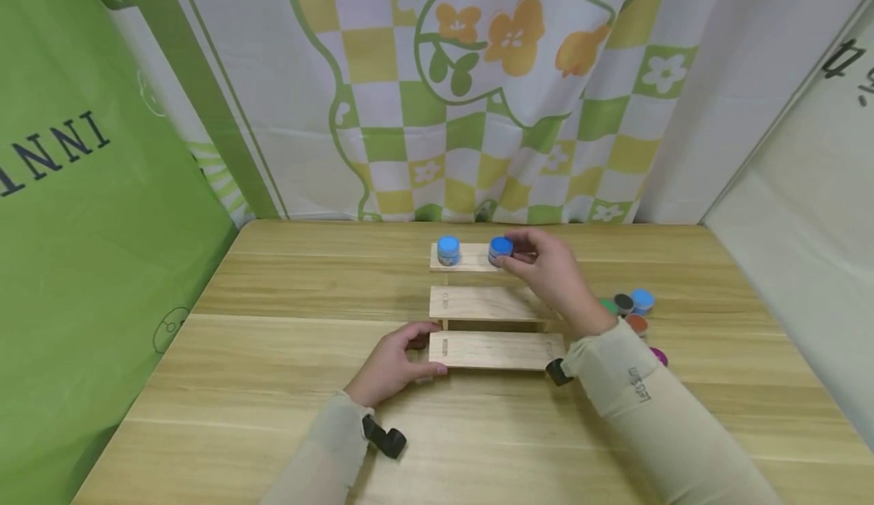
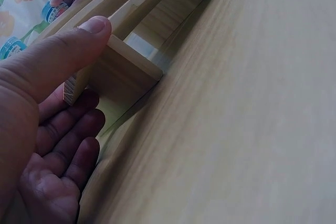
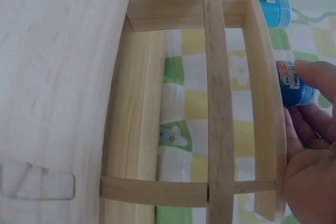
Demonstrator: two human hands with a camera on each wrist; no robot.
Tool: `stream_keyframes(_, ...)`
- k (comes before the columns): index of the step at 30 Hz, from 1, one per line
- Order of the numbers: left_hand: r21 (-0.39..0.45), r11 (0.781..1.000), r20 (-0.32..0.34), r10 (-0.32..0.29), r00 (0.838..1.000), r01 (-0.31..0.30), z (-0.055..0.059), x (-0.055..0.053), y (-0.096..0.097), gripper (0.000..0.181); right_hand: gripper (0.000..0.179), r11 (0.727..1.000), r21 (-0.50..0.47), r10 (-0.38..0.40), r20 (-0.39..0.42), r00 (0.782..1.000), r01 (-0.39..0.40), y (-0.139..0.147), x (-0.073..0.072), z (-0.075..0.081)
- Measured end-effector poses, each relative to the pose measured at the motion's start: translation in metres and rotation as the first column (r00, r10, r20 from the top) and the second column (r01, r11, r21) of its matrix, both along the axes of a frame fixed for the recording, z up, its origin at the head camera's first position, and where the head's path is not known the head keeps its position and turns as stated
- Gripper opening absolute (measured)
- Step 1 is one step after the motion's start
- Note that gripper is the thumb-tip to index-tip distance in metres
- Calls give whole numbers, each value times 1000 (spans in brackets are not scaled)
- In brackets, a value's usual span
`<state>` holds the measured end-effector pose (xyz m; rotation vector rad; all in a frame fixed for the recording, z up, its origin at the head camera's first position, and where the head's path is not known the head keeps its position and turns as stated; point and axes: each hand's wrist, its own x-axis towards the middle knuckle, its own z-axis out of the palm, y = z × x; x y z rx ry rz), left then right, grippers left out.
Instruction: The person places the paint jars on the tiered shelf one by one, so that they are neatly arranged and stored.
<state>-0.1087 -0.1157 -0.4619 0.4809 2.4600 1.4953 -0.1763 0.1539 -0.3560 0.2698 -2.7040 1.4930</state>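
A three-tier wooden step rack (image 1: 488, 349) stands on the table. My left hand (image 1: 392, 361) grips the left end of its lowest step, thumb on the front edge; in the left wrist view the fingers (image 2: 79, 129) curl beside the end of the board. At the top step, my right hand (image 1: 549, 266) pinches a dark blue paint jar (image 1: 501, 250) between thumb and fingers. The right wrist view shows this jar (image 3: 294, 85) upright against the top board. To its left, apart from it, a light blue paint jar (image 1: 448, 250) sits on the same step.
Right of the rack, partly behind my right forearm, several more jars cluster on the table: light blue (image 1: 642, 300), black (image 1: 624, 304), green (image 1: 608, 306), orange-red (image 1: 636, 325) and magenta (image 1: 658, 356). A patterned curtain (image 1: 478, 148) hangs behind the table's far edge.
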Motion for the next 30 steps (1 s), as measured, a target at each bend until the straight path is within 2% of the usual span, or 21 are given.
stream_keyframes(3,-1,1000,4,2,1000,-2,-1,-1,0,60,45,1000,-1,2,-3,1000,-2,0,0,0)
stream_keyframes(4,-3,1000,-2,5,1000,-5,-7,-3,-1,61,45,1000,-3,2,-3,1000,-2,0,0,0)
stream_keyframes(5,-4,1000,-1,4,1000,-4,-7,-3,-1,60,45,1000,-3,3,-3,1000,-3,0,0,0)
stream_keyframes(12,4,1000,12,1,1000,-1,-8,-3,-1,62,48,1000,-8,2,20,1000,-1,1,1,-2)
stream_keyframes(17,9,1000,14,-5,1000,5,-8,-4,0,62,51,999,-54,-2,22,1000,4,3,3,-3)
stream_keyframes(24,5,1000,13,-1,1000,1,-9,-4,0,63,51,996,-81,-27,37,999,30,8,11,-3)
stream_keyframes(30,2,1000,14,3,1000,-3,-8,-4,-1,63,51,996,-83,-22,0,1000,22,15,19,-6)
